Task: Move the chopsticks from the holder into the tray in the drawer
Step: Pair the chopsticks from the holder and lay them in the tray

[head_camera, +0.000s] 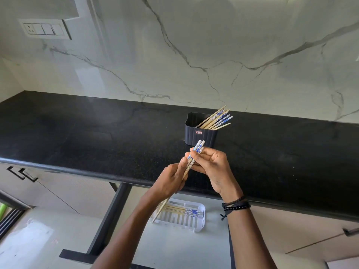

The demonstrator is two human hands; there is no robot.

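A black ribbed holder [201,135] stands on the black counter with several chopsticks [216,118] leaning out to its right. In front of it, both hands hold a pair of chopsticks [196,150] with blue-patterned tops. My left hand [172,179] grips their middle; their thin ends poke out below it. My right hand [210,167] pinches their patterned tops. Below the counter edge, a white slotted tray [194,222] lies in the open drawer with a few chopsticks [184,210] along its far side.
The black counter [97,136] runs along a marble wall. The open drawer [174,245] has a pale floor and dark frame. Cabinet doors with black handles [22,174] are at the left, and another handle [350,232] at the right.
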